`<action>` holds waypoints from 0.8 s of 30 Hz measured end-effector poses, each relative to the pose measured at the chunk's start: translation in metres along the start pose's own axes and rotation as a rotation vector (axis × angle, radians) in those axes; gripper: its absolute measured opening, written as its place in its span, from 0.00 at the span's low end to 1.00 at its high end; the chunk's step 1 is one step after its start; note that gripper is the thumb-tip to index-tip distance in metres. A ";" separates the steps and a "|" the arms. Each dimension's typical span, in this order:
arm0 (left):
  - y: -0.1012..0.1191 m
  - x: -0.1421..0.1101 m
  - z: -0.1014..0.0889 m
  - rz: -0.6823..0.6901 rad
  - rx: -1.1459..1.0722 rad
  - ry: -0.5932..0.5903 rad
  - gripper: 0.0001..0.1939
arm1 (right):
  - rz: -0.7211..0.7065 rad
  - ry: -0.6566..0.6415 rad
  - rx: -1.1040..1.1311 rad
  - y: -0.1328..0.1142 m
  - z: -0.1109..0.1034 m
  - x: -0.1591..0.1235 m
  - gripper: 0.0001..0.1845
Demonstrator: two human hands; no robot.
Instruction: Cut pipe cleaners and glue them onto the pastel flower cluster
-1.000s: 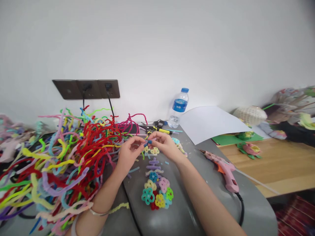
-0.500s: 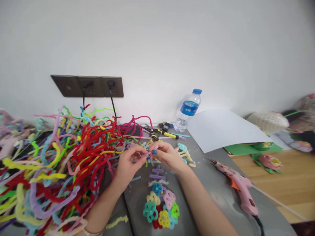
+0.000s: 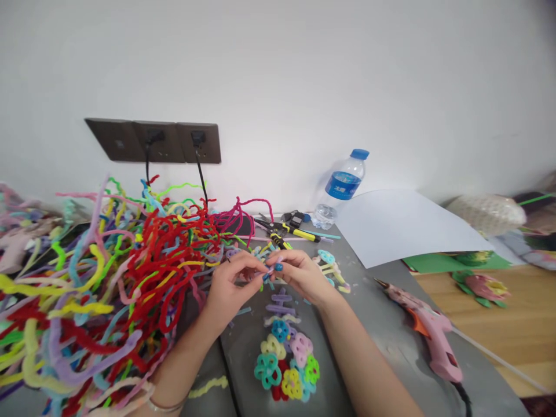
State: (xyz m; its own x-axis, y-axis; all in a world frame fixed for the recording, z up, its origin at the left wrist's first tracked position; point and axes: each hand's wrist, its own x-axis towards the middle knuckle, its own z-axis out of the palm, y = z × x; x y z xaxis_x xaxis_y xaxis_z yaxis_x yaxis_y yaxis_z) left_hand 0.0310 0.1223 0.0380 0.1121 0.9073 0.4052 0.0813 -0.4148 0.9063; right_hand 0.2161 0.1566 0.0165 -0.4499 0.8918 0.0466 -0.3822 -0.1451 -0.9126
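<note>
A short light purple-pink pipe cleaner [image 3: 270, 270] is held between both hands above the grey table. My left hand [image 3: 230, 292] pinches its left end between thumb and index finger. My right hand [image 3: 306, 278], with blue nails, grips the other end, and its fingers partly hide the piece. Just below the hands lie purple pipe cleaner pieces [image 3: 281, 308]. Closer to me sits a cluster of looped pipe cleaner flowers, among them a yellow flower [image 3: 292, 384], a teal flower [image 3: 267, 370] and a pink flower [image 3: 301, 346].
A big heap of loose pipe cleaners [image 3: 174, 243] fills the left side. Yellow-and-black pliers [image 3: 278, 238], a water bottle [image 3: 343, 186] and white paper [image 3: 408, 223] lie toward the wall. A pink glue gun [image 3: 434, 333] rests at right, its cord trailing forward.
The view has shifted slightly, so most things sit a little higher and further right. Both hands keep their pinch on the pipe cleaner, with a small shift of the fingers.
</note>
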 end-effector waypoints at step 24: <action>-0.007 -0.001 -0.002 -0.107 -0.022 -0.111 0.03 | 0.039 -0.045 0.019 -0.010 0.005 -0.004 0.16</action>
State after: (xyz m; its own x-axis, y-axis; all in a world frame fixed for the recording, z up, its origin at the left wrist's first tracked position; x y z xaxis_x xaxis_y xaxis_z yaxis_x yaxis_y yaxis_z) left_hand 0.0284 0.1244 0.0309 0.2134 0.9324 0.2917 0.0767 -0.3137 0.9464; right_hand 0.2175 0.1524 0.0276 -0.5006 0.8651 0.0304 -0.3787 -0.1873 -0.9064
